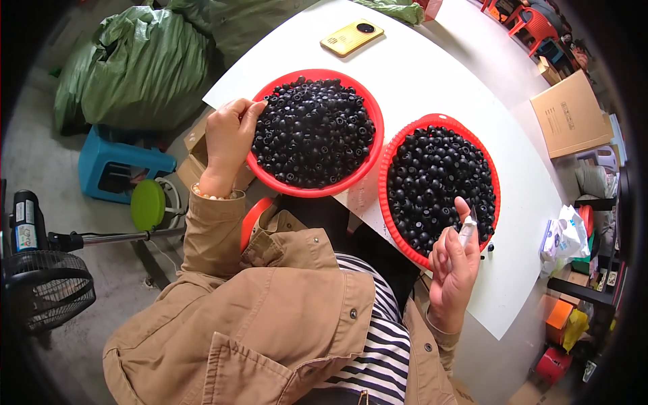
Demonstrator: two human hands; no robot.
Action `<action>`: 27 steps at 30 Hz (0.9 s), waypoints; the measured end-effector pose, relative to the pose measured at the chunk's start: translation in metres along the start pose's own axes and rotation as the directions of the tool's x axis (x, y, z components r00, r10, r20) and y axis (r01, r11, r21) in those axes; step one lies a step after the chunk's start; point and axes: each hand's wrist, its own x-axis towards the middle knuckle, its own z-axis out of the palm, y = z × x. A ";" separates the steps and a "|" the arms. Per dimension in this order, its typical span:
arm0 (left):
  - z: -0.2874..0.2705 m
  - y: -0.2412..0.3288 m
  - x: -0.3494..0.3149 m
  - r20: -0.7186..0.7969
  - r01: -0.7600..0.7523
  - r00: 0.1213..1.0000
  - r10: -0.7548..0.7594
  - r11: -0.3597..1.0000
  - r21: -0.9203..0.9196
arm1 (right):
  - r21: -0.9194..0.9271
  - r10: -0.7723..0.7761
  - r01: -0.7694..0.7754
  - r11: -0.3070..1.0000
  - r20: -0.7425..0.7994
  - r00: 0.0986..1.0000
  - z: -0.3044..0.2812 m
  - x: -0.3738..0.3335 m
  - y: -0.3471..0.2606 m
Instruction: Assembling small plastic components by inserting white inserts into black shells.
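A round red basin point(376, 156) heaped with small black rounded parts point(314, 131), many with a hole or hollow end, rests at the near edge of the table. Closed at its left rim is my left hand point(228, 131), thumb and forefinger pinching there; the other fingers curl outside. To the right, a red ribbed basket point(497, 179) holds similar black parts point(432, 182). Over its near right side, my right hand point(452, 273) grips a small thin-bladed tool point(467, 229) with a white, wrapped-looking handle, blade pointing up. Its exact kind is unclear.
A yellow phone point(352, 38) lies on the white table point(439, 67). A few loose black parts point(491, 248) sit beside the basket. Green sacks point(148, 74), a blue stool point(115, 165) and a black fan point(47, 283) stand left; a cardboard box point(570, 113) is right.
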 end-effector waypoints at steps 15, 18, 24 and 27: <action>0.025 0.053 -0.009 0.176 -0.080 0.973 0.150 0.933 -0.350 | -0.033 0.001 -0.002 0.999 -0.036 0.999 -0.015 -0.002 0.000; 0.026 0.100 -0.022 0.372 -0.152 0.862 0.344 0.875 -0.459 | -0.099 -0.012 0.010 0.995 -0.020 1.000 -0.016 -0.002 -0.001; 0.053 0.137 -0.040 0.363 -0.481 0.666 0.652 0.747 -0.458 | -0.161 -0.073 0.062 0.985 -0.062 0.995 -0.017 -0.004 0.000; 0.064 0.147 -0.045 0.311 -0.490 0.709 0.633 0.759 -0.428 | -0.181 -0.107 0.091 0.979 -0.079 0.991 -0.019 -0.005 0.000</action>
